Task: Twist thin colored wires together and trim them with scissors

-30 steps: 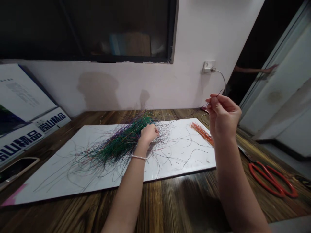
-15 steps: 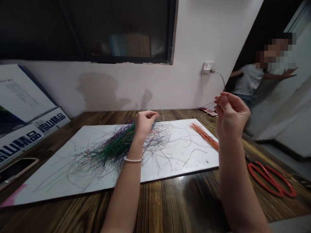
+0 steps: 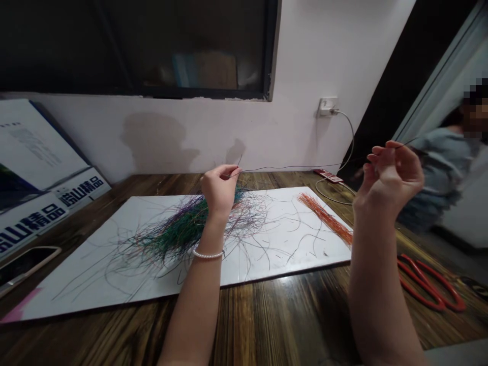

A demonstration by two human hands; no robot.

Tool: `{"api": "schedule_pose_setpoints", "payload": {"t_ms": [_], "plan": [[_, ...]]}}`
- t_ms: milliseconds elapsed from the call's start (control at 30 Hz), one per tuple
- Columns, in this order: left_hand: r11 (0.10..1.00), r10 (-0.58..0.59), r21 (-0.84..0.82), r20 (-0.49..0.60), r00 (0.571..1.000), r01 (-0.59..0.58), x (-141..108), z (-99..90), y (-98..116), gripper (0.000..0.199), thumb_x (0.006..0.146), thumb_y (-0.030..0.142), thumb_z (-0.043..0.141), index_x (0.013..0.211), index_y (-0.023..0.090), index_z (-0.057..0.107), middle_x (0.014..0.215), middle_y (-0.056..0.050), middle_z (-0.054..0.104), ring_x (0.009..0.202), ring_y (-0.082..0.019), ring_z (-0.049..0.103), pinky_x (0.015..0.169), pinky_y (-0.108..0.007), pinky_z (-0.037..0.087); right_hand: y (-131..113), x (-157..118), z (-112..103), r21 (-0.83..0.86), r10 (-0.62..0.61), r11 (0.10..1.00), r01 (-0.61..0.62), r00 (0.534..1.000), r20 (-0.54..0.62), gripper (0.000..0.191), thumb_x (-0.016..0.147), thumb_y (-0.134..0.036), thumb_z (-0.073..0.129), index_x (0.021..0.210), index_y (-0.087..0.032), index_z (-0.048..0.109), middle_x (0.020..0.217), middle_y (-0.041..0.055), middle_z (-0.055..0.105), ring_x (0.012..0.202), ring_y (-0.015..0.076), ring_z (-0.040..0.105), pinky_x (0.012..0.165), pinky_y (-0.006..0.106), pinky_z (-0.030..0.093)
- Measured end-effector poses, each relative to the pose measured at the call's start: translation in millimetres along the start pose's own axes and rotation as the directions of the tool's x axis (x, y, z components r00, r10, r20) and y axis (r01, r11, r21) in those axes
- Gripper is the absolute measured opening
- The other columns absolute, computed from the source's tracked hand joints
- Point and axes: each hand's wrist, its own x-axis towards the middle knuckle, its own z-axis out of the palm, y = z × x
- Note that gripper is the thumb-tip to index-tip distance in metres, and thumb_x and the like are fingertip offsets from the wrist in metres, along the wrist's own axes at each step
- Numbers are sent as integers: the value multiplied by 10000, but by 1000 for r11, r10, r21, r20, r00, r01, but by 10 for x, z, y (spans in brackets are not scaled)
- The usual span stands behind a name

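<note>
A long thin dark wire (image 3: 297, 168) runs level between my hands, pinched in the fingertips of my left hand (image 3: 220, 189) and my right hand (image 3: 391, 175). My left hand, with a pearl bracelet (image 3: 208, 254) at its wrist, is raised just above a tangled heap of fine green, purple and orange wires (image 3: 179, 236). That heap lies on a white board (image 3: 297, 254). My right hand is up past the board's right side, above a bundle of orange wires (image 3: 324, 217).
A red-handled pair of scissors (image 3: 427, 284) and a phone (image 3: 23, 267) lie on the wooden table (image 3: 267, 325). A white cable runs from a wall socket (image 3: 327, 107) to the table. Printed boards (image 3: 38, 173) lean at left. A person (image 3: 438, 162) stands in the doorway at right.
My hands have drawn apart, the left rising off the heap and the right moving up and rightward, stretching the wire longer. The person at the doorway has moved rightward.
</note>
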Motion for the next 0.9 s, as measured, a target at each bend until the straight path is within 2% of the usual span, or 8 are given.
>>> {"api": "schedule_pose_setpoints", "payload": {"t_ms": [167,400,500,767,900], "plan": [[999,45,-22,11,999,-45,-5,-47,56,114,729,255,690,786,170,740,703,-45,716,570,-127,602,567,-238,479,29,2,0,6,-13,1000,13,999,40,89,778,-249,658,770,-326,702,745,-79,686,780,154,647,722,339,513],[995,30,-97,33,999,-27,40,-80,37,125,729,271,694,784,166,737,680,-34,705,538,-110,580,523,-219,467,55,94,-115,78,65,995,-67,998,24,117,786,-209,657,754,-304,718,706,-101,673,705,76,631,678,232,483],[993,71,-98,43,997,-66,47,-93,43,126,734,270,692,792,170,740,690,-32,704,539,-105,572,513,-214,458,83,121,-153,86,59,994,-62,998,36,170,813,-181,618,754,-305,719,704,-109,676,682,60,625,634,208,455],[992,127,-21,22,992,-126,45,-153,58,98,747,249,680,775,178,740,687,-26,701,526,-90,547,517,-204,449,171,175,-230,70,41,997,-46,997,71,209,822,-180,606,756,-346,712,723,-121,682,682,81,626,567,220,425],[991,115,-73,34,993,-112,39,-158,87,111,749,260,683,790,173,738,720,-38,711,543,-96,564,533,-209,463,188,235,-292,63,20,998,-27,994,107,212,827,-176,591,782,-350,703,744,-117,690,673,92,622,565,240,432]]}}
